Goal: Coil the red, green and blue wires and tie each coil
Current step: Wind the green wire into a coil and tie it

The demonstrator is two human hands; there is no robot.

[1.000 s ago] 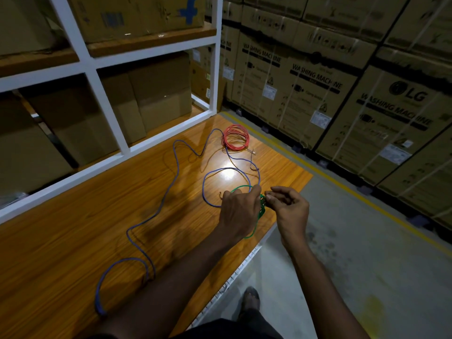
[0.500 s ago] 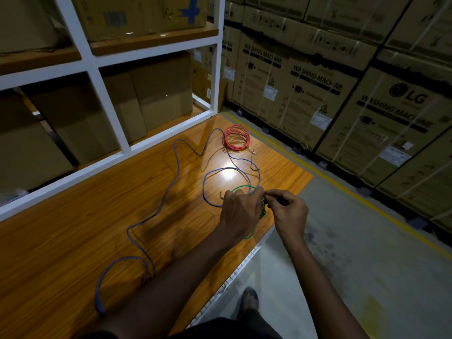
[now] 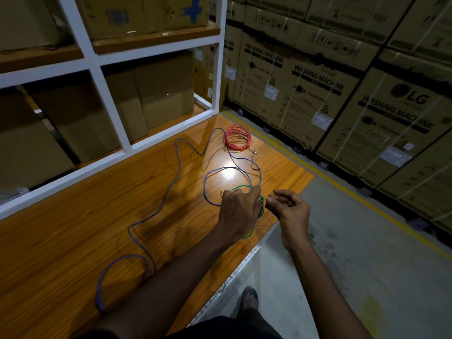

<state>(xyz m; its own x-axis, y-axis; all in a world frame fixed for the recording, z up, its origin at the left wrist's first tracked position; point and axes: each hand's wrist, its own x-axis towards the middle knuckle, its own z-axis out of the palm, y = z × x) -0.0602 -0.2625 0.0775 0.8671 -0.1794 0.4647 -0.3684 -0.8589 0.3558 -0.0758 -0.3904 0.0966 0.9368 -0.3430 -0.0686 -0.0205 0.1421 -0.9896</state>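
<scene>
Dim storeroom — white shelving (image 3: pixel 107 99), stacked cartons (image 3: pixel 305 86).

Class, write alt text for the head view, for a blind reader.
The left hand grips a green wire coil over a wooden table while the right hand pinches its strand. A red coil and loose blue wire lie beyond.

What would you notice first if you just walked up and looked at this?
Two hands meet in the middle: the left hand grips a green coil at the wooden table's right edge, and the right hand pinches at it from beside. Beyond them a neat red coil lies at the table's far end, and a long loose blue wire snakes across the top. Big washing machine boxes are stacked along the right.
</scene>
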